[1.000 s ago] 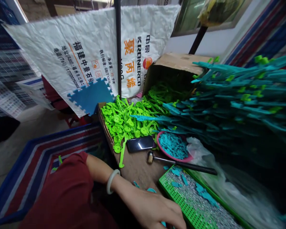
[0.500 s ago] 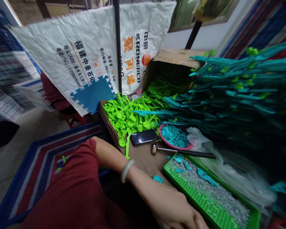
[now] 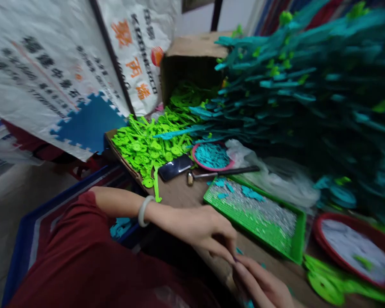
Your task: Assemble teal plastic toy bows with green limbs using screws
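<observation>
My left hand (image 3: 205, 229), with a pale bangle on its wrist, hovers over the brown table (image 3: 182, 194) with its fingers pinched downward. My right hand (image 3: 259, 286) comes up from the bottom edge, and its fingertips meet the left ones. A small teal plastic piece (image 3: 239, 251) shows right beside the meeting fingertips; blur hides whether either hand holds it. Just beyond the hands lies a green perforated tray (image 3: 293, 250) covered with small silvery bits and a few teal pieces.
A hammer (image 3: 221, 173), a dark phone (image 3: 175, 167) and a pink bowl of teal pieces (image 3: 211, 156) lie behind the tray. Bright green plastic parts (image 3: 144, 145) spill from a cardboard box (image 3: 189, 55). Stacked teal parts (image 3: 291, 94) tower at right. A red bowl (image 3: 353, 244) sits at right.
The view has swung right and down. My left hand has drawn back from the bottom edge toward the middle, and my right hand has come into view, its fingertips meeting the left ones.
</observation>
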Action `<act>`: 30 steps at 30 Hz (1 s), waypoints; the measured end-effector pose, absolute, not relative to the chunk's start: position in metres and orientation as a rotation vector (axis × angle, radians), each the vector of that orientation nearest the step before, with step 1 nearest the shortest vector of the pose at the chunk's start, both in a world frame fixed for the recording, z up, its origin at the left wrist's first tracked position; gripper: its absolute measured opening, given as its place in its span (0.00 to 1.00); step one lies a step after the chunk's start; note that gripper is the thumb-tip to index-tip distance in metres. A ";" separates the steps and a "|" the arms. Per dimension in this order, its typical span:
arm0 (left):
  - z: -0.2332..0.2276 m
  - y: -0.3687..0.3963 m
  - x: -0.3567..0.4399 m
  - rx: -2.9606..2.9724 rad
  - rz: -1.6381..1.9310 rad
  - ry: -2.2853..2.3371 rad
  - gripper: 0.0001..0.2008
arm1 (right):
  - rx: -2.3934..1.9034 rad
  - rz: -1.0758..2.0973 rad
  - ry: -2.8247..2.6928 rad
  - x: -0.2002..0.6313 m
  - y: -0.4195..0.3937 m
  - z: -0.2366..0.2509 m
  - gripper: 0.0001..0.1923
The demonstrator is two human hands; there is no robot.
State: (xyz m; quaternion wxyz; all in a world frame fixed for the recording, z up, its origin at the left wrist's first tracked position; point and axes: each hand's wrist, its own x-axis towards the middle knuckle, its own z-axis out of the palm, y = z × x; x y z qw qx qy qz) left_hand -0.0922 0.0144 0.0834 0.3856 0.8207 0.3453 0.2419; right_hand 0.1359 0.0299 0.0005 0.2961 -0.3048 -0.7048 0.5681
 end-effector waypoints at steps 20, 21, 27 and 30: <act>0.089 0.040 -0.178 1.773 0.434 1.636 0.18 | -1.080 1.310 -1.839 0.116 0.028 0.005 0.12; 0.095 0.043 -0.210 1.843 0.582 2.023 0.18 | -1.128 1.262 -1.802 0.124 0.030 -0.003 0.11; 0.099 0.054 -0.366 1.252 0.125 2.906 0.21 | -1.140 1.495 -1.659 0.132 0.052 -0.027 0.18; 0.088 0.060 -0.375 1.217 0.199 2.865 0.14 | -1.110 1.486 -1.634 0.116 0.048 -0.013 0.15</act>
